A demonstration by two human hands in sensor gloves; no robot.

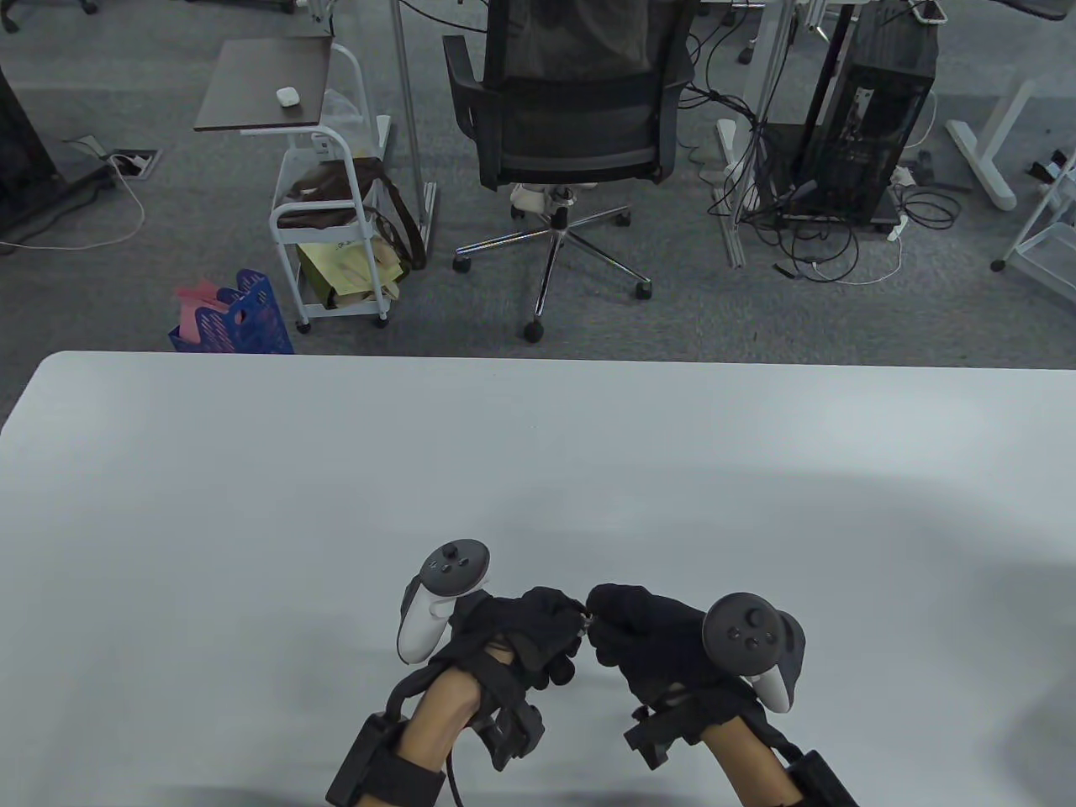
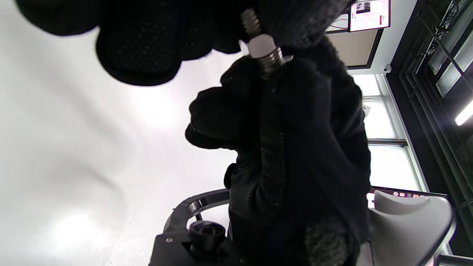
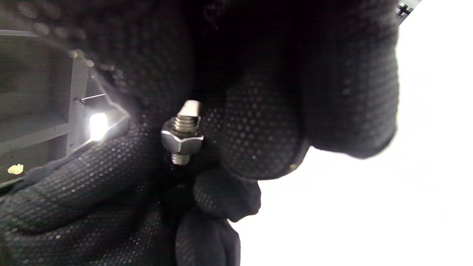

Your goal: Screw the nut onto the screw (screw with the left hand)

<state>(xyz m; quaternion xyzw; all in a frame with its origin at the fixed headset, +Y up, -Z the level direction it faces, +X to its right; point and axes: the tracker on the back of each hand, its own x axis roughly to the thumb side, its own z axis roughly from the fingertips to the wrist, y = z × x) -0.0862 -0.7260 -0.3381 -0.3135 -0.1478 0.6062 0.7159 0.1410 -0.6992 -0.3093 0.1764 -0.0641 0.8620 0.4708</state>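
A small steel screw spans the gap between my two gloved hands, low over the white table. A hex nut sits on its thread, bare between the fingertips; it also shows in the left wrist view. My left hand pinches the threaded end on one side of the nut. My right hand pinches the other end of the screw. Both ends are hidden inside the fingers. I cannot tell whether any finger touches the nut.
The table's far edge runs across the middle of the table view. Beyond it stand an office chair, a white cart and a blue basket on the floor.
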